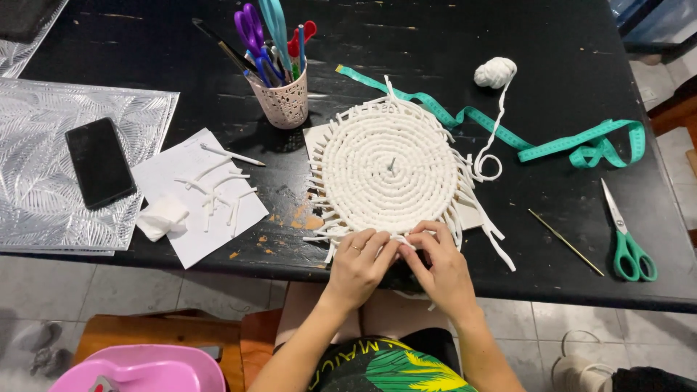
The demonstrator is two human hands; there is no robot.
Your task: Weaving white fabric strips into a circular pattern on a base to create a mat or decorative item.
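Observation:
A round coiled mat of white cord (388, 165) with loose fringe ends lies on the black table (450, 29). My left hand (357, 265) and my right hand (440, 265) meet at its near edge, fingers pinching the white cord strands there. A ring shows on my left hand. A small pin stands at the mat's centre. A white cord runs from the mat's right side up to a small ball of cord (495, 72).
Green tape measure (581, 145) trails right. Green-handled scissors (628, 239) and a thin needle (565, 242) lie at the right. A pen cup (279, 91), a paper with cord scraps (200, 192), a phone (99, 162) on silver mat sit left. Pink stool (138, 369) below.

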